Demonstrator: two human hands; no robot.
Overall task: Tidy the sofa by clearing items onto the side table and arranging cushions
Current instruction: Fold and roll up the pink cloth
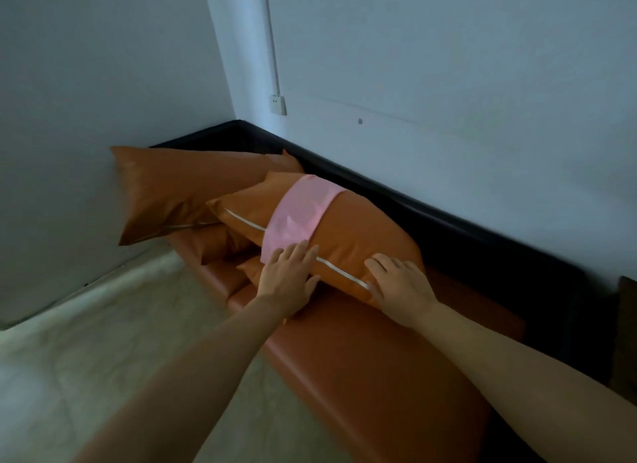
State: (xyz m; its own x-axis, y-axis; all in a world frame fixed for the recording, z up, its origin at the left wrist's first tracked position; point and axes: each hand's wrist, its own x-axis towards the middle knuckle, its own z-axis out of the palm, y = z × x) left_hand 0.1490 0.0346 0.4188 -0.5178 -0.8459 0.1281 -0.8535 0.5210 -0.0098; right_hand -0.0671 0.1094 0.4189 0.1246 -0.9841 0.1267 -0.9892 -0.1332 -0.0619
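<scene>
An orange cushion with a white zip along its near edge lies on the orange sofa seat. A pink cloth is draped across its middle. My left hand rests flat on the cushion's near edge, fingers straight, touching the pink cloth's lower end. My right hand lies on the cushion's right end with fingers spread over the zip. A second orange cushion leans against the left wall at the sofa's far end.
The sofa has a black back running along the right wall. Pale floor lies to the left. A wall socket and cable duct sit above the corner. Another small orange cushion lies under the near one.
</scene>
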